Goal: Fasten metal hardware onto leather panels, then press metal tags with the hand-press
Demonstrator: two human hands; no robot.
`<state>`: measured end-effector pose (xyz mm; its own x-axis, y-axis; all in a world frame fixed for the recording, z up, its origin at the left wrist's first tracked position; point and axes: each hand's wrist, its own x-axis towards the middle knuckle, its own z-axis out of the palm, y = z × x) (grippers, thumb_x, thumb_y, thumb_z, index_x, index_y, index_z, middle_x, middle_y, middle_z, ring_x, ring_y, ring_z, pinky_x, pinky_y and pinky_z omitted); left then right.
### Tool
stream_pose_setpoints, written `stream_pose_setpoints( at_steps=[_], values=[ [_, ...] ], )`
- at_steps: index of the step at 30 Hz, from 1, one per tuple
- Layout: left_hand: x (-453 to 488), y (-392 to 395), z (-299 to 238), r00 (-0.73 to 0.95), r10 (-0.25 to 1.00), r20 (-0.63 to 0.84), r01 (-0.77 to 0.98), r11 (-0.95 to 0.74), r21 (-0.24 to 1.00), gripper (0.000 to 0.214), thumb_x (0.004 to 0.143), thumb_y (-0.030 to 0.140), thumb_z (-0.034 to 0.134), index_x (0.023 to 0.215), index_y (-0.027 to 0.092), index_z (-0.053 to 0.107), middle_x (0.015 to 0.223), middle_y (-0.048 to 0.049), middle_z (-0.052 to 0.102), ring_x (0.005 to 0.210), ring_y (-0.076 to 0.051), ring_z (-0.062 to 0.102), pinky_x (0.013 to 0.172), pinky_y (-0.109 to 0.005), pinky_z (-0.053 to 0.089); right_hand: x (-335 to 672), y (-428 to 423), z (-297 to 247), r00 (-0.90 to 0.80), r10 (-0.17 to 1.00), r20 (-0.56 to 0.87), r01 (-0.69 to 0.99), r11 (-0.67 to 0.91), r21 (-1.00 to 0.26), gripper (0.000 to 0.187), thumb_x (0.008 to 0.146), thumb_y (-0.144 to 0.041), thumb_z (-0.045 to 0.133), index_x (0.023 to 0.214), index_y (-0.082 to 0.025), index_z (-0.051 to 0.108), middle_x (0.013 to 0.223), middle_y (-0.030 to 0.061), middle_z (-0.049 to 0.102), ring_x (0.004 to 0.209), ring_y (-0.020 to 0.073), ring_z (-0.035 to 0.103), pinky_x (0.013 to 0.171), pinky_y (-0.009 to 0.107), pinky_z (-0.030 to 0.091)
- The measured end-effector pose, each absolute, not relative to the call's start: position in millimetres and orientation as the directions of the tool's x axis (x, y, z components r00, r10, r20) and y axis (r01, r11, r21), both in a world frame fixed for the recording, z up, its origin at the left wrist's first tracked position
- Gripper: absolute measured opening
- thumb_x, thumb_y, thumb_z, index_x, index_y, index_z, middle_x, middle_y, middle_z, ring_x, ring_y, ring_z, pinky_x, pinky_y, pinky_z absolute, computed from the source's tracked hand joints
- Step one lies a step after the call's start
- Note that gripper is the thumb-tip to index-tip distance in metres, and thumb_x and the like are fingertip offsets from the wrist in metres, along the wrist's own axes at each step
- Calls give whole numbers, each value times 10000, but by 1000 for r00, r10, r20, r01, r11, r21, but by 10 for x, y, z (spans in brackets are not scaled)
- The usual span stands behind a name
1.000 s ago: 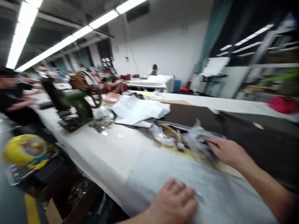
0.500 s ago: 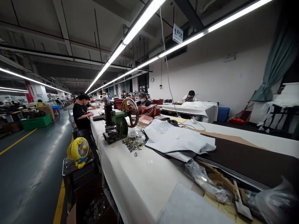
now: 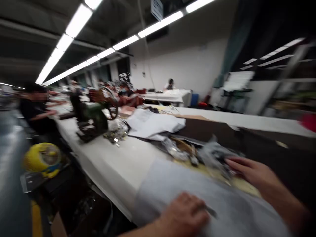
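My left hand [image 3: 185, 212] lies low over a pale grey sheet [image 3: 160, 184] on the white-covered table, its fingers curled. A small dark sliver pokes out beside those fingertips, too blurred to name. Further right, my right hand [image 3: 251, 172] is at a clear plastic bag [image 3: 214, 156], fingers drawn together on its near edge. What the bag holds looks dark and cannot be made out. Under the bag shows a yellowish sheet [image 3: 243, 184], and dark brown material [image 3: 269, 144] is spread behind it.
A green hand press [image 3: 95, 115] with a wheel stands on the table [image 3: 116, 164], beside a pile of small metal parts [image 3: 116, 135]. White sheets [image 3: 155, 123] lie further right. A yellow fan [image 3: 43, 158] is at the left, near a seated co-worker [image 3: 34, 105].
The view has swung right and blurred. Both my hands have come into sight, the left over the grey sheet and the right at the plastic bag.
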<state>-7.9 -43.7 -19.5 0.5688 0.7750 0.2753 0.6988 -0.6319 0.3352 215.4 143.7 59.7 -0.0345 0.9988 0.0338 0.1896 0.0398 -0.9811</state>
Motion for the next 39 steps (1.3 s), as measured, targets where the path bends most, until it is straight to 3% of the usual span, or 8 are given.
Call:
stream_pose_setpoints(
  at_steps=[2, 5, 9, 12, 17, 22, 29, 39],
  values=[
    [-69, -524, -183, 522, 752, 403, 696, -649, 307, 610, 915, 686, 556, 1271, 198, 640, 1424, -135, 594, 1293, -311, 557, 1160, -495, 433, 2357, 1058, 549, -19, 994, -110, 151, -106, -983, 226, 679, -270, 886, 864, -184, 788, 871, 132, 726, 712, 172, 659, 617, 305, 524],
    [-62, -502, -202, 535, 722, 439, 680, -676, 285, 541, 944, 575, 603, 1312, 179, 606, 1422, -150, 586, 1317, -328, 526, 1153, -531, 430, 2344, 721, 480, -105, 983, -151, 92, -142, -986, 399, 594, -373, 913, 905, -161, 782, 820, 72, 722, 695, 149, 636, 585, 252, 510],
    [-73, -498, -225, 563, 701, 437, 665, -698, 264, 531, 964, 542, 591, 1339, 166, 596, 1429, -156, 586, 1333, -332, 515, 1149, -548, 437, 2250, 424, 358, -178, 974, -143, 133, -120, -984, 465, 698, -399, 844, 1100, -177, 773, 803, 32, 709, 656, 114, 587, 595, 234, 493],
    [-82, -528, -221, 566, 703, 431, 674, -696, 249, 543, 975, 549, 570, 1346, 154, 596, 1437, -160, 581, 1344, -328, 506, 1165, -543, 424, 2230, 243, 320, -301, 953, -42, 322, 60, -945, 331, 849, -350, 701, 1125, -184, 780, 856, 46, 720, 704, 132, 606, 651, 259, 504],
    [-84, -523, -220, 570, 708, 417, 680, -691, 244, 561, 981, 546, 564, 1368, 139, 589, 1460, -158, 569, 1367, -318, 495, 1197, -522, 391, 2144, 116, 270, -583, 799, 147, 619, 555, -556, 285, 966, -172, 553, 1103, -227, 797, 1035, 62, 730, 903, 179, 674, 847, 320, 518],
    [-88, -523, -226, 567, 709, 420, 686, -688, 236, 571, 982, 548, 563, 1376, 136, 592, 1453, -155, 582, 1361, -314, 509, 1200, -517, 383, 2119, -68, 158, -521, 814, 256, 750, 580, -318, 241, 975, -279, 648, 1181, -231, 766, 1123, 66, 745, 1033, 243, 657, 909, 374, 530],
    [-89, -529, -240, 566, 716, 409, 692, -682, 237, 595, 987, 550, 552, 1412, 135, 571, 1461, -151, 582, 1379, -321, 502, 1216, -518, 357, 2112, -141, -34, -461, 797, 391, 669, 601, -436, 204, 993, -223, 615, 1088, -216, 796, 1013, 55, 754, 954, 216, 652, 881, 362, 548],
    [-94, -519, -253, 565, 714, 414, 681, -686, 254, 579, 975, 537, 579, 1401, 145, 591, 1463, -152, 587, 1377, -332, 512, 1213, -541, 372, 2110, -161, -8, -509, 761, 402, 693, 639, -334, 280, 1045, -219, 500, 1155, -192, 756, 1064, 86, 743, 980, 234, 647, 904, 390, 542]
  ],
)
